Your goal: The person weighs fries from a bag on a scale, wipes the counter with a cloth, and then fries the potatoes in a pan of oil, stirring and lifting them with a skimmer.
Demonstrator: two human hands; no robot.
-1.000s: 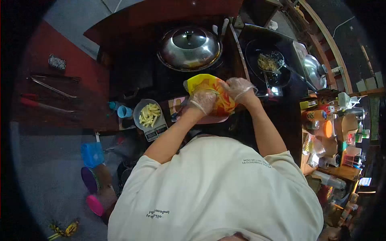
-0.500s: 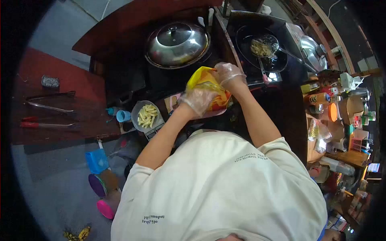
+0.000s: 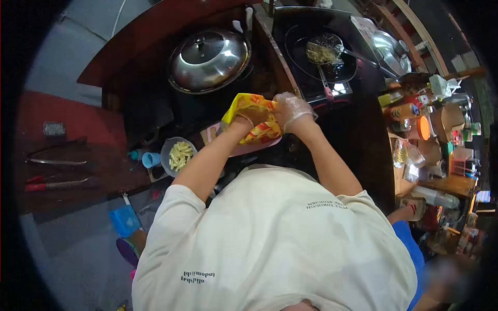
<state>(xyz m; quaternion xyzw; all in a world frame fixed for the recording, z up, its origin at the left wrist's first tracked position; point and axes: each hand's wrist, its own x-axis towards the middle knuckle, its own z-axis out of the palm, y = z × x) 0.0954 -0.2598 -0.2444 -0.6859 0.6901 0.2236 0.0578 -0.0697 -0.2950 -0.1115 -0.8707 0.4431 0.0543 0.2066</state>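
A yellow and red printed plastic bag is held in front of my chest, above a pinkish tray. My right hand, in a clear plastic glove, grips the bag's right edge with closed fingers. My gloved left hand reaches into the bag's mouth, so its fingers are hidden. What the bag contains cannot be made out. Left of my left forearm, a bowl holds pale cut sticks that look like potato.
A wok with a steel lid stands ahead. Right of it, food fries in a dark pan of oil, with a pink-handled strainer. Tongs lie on the red board at left. Another person's blue sleeve shows at lower right.
My left hand has gone from the outside of the bag into its mouth. My right hand still grips the bag's edge. The whole view has shifted a little.
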